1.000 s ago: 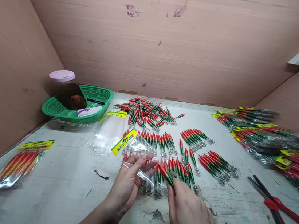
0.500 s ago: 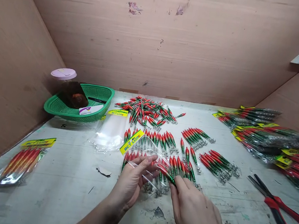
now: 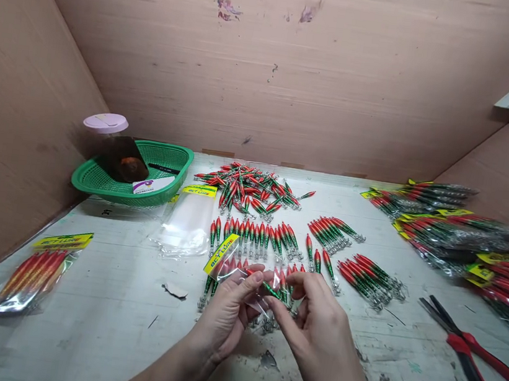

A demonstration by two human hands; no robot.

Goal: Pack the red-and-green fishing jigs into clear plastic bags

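Note:
My left hand (image 3: pixel 224 318) pinches the open mouth of a clear plastic bag (image 3: pixel 238 263) with a yellow header card (image 3: pixel 220 253). My right hand (image 3: pixel 311 326) is closed on a red-and-green fishing lure (image 3: pixel 265 287), whose front end lies inside the bag's mouth. Both hands meet at the table's near middle. Just beyond them lie rows of loose red-and-green lures (image 3: pixel 258 236), and a heap of the same lures (image 3: pixel 247 191) lies farther back.
A stack of empty clear bags (image 3: pixel 188 222) lies left of the lures. A green basket (image 3: pixel 171 161) holds a pink-lidded jar (image 3: pixel 106 125). One filled pack (image 3: pixel 32 277) lies at left, many filled packs (image 3: pixel 459 236) at right. Red-handled pliers (image 3: pixel 471 356) lie near right.
The right hand has moved left and up to the left hand, and the lure has gone from beside the bag into its mouth. The bag has shifted a little right.

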